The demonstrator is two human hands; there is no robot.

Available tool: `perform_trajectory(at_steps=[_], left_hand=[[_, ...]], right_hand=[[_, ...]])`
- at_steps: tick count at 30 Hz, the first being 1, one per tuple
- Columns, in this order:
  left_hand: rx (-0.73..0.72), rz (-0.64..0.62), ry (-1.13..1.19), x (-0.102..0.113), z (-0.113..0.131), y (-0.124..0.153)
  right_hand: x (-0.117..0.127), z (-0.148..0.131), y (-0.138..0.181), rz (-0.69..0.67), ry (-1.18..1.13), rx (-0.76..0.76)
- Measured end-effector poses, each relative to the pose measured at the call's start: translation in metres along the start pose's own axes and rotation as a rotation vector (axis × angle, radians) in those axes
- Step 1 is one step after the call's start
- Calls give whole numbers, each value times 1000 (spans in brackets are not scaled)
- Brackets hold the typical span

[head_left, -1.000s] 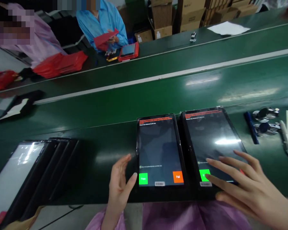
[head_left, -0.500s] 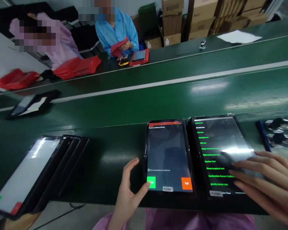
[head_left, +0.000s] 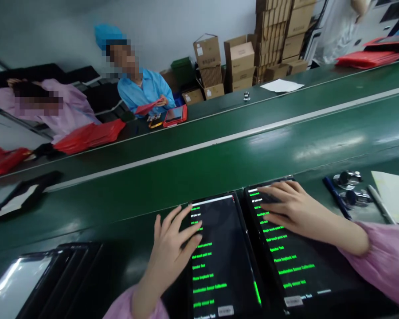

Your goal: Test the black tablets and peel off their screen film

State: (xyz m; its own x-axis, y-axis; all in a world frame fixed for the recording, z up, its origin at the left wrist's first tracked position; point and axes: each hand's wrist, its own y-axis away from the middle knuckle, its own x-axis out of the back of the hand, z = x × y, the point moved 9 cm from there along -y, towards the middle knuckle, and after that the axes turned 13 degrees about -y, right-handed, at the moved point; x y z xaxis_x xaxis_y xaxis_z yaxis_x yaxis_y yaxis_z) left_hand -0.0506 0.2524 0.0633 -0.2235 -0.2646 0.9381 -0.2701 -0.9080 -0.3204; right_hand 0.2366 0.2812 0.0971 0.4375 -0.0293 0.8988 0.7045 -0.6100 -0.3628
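Note:
Two black tablets lie side by side on the green bench, both lit with a list of test names, mostly in green. Over the upper left part of the left tablet [head_left: 226, 248] is my left hand [head_left: 173, 246], fingers spread and holding nothing. My right hand [head_left: 291, 212] reaches across the right tablet [head_left: 306, 279], its fingers apart over the top of the list. Whether the fingertips touch either screen I cannot tell. Each tablet has a small barcode label near its lower edge.
Stacked tablets [head_left: 23, 274] lean at lower left. On the right are a blue pen [head_left: 336, 198], metal clamp-like parts [head_left: 349, 179], a pale pen [head_left: 381, 204] and paper [head_left: 397, 195]. Across the bench, a person in blue [head_left: 146, 91] handles a red sleeve; cartons [head_left: 241, 62] stand behind.
Both hands have moved up the screens. The left tablet went from a page with green and red buttons to the test list. My view has shifted right and tilted up.

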Motion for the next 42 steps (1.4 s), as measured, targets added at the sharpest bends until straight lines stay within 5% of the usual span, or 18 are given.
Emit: perform_trajectory(at_steps=[5, 15, 31, 34, 37, 40, 42], left_hand=[[10, 130, -41, 14, -7, 14], [8, 61, -29, -13, -3, -8], [18, 43, 16, -6, 1, -9], [5, 259, -5, 21, 0, 13], [120, 420, 70, 41, -13, 42], [128, 372, 101, 34, -13, 41], [48, 259, 63, 19, 1, 20]], right_hand=[[22, -9, 12, 134, 46, -26], [-7, 12, -2, 68, 120, -36], [1, 17, 4, 149, 38, -5], [34, 37, 38, 404, -113, -181], [52, 78, 94, 669, -396, -537], [33, 112, 127, 800, -756, -798], [15, 126, 121, 808, -935, -847]])
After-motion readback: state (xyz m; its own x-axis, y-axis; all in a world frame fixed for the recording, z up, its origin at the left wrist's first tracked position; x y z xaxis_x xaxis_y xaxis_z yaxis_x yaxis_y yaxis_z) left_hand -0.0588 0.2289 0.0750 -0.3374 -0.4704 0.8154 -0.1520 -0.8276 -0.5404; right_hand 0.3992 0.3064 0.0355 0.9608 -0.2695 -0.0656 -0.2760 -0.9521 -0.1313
